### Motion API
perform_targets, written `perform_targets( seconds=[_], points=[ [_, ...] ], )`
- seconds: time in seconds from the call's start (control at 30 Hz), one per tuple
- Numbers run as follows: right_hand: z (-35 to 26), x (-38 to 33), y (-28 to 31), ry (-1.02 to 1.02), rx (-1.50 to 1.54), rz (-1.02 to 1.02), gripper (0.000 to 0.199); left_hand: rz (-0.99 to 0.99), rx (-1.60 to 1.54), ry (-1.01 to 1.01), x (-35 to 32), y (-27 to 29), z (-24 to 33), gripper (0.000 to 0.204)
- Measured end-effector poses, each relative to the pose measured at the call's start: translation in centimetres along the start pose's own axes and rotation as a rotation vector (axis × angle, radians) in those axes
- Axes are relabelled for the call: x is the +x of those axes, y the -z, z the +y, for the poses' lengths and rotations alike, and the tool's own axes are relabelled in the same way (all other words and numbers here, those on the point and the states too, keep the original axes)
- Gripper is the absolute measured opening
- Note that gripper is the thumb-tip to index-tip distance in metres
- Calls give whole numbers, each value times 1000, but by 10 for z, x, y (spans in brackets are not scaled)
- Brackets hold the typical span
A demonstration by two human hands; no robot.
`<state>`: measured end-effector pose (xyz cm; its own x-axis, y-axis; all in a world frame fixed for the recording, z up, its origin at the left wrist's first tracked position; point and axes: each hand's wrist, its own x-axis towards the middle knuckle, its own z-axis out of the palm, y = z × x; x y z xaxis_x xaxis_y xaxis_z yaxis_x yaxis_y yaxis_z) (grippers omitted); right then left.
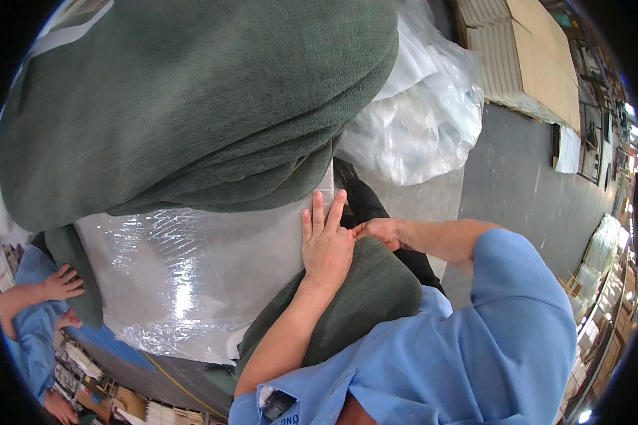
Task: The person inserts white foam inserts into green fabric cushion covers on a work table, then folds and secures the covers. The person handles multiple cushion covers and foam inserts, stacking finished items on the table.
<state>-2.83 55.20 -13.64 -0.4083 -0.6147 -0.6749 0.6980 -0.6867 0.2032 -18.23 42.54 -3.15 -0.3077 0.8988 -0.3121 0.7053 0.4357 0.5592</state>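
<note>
My left hand lies with its fingers spread at the edge of a pale panel covered in clear plastic film. Right beside it, my right hand is closed, pinching the edge of dark green fabric; the fingertips are partly hidden. This fabric bulges in front of my body and passes under my left forearm. A large dark green upholstered piece, with loose folds along its near side, rests over the far part of the panel.
At the left, a co-worker in a blue shirt puts a hand on a green fabric flap. Crumpled clear plastic sheeting hangs at the far right of the panel. Stacked cardboard stands on the grey floor beyond.
</note>
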Motion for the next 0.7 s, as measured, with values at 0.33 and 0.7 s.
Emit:
perform_targets(
  seconds=[0.33,0.7],
  points=[
    [-1,-61,-23,98,-268,391,47,52,49,-14,-16,-13,-5,21],
    [-7,-87,-103,-5,-1022,450,73,193,-86,-32,-8,-22,-13,27]
  ],
)
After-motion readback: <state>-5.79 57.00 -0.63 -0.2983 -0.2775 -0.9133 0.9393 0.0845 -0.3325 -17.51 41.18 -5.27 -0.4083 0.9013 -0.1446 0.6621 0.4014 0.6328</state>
